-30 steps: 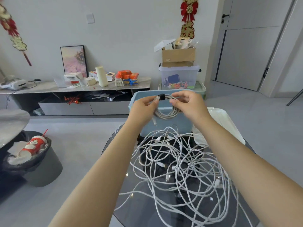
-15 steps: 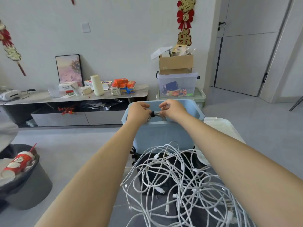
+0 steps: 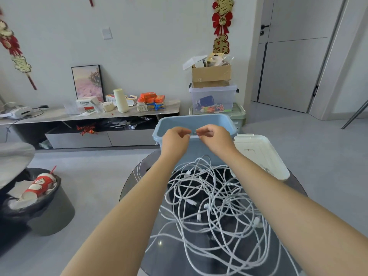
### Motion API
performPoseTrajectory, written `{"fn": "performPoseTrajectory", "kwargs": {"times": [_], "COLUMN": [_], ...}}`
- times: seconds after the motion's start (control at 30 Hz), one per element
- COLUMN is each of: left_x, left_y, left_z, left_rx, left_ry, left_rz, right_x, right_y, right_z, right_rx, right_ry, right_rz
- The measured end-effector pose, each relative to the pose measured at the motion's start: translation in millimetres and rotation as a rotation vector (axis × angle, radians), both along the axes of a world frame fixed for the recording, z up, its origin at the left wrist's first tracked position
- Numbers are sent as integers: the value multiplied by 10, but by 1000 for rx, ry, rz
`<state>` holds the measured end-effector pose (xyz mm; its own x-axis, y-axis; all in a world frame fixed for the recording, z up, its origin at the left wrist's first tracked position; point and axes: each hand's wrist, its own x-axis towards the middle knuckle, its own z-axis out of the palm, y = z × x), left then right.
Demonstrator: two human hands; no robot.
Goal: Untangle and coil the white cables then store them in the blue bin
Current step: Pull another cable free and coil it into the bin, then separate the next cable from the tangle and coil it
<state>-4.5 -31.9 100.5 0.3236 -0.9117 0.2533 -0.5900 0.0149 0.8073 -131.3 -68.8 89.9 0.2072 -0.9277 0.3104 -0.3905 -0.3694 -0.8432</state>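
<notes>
Glass table [image 3: 139, 188] is bearing tangled cables [image 3: 215, 206]; left hand [image 3: 175, 139] and right hand [image 3: 214, 139] are hovering over bin [image 3: 223, 121], fingers loosely curled, nothing clearly held.

blue bin [image 3: 201, 121] open-topped, white lid [image 3: 260, 154] beside, tangled white cables [image 3: 215, 202] covering table

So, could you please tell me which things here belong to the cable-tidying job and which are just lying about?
Job: tangled white cables; blue bin; left hand; right hand.
Lying about: white lid; cardboard box; trash can.
</notes>
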Motion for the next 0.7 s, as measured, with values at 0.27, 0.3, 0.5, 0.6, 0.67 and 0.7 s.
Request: {"fn": "performPoseTrajectory", "kwargs": {"times": [0.27,0.3,0.5,0.6,0.67,0.7], "left_x": [-248,-271,-351,-378,-387,-380], "left_y": [656,708,834,834,792,769], "left_z": [-393,-463,-771,-903,-956,-973], "left_rx": [98,110,226,251,253,242], "left_ry": [43,36,-8,-6,48,95], "left_rz": [-14,-4,-2,-40,-78,-79], "right_x": [-251,-264,-304,-352,-375,-379], "right_y": [751,793,856,813,784,768], "right_z": [-320,-395,-654,-718,-755,-781], "right_rx": [83,88,30,22,54,71], "right_ry": [72,103,565,654,614,595], "right_rz": [-10,-20,-3,24,25,24]}}
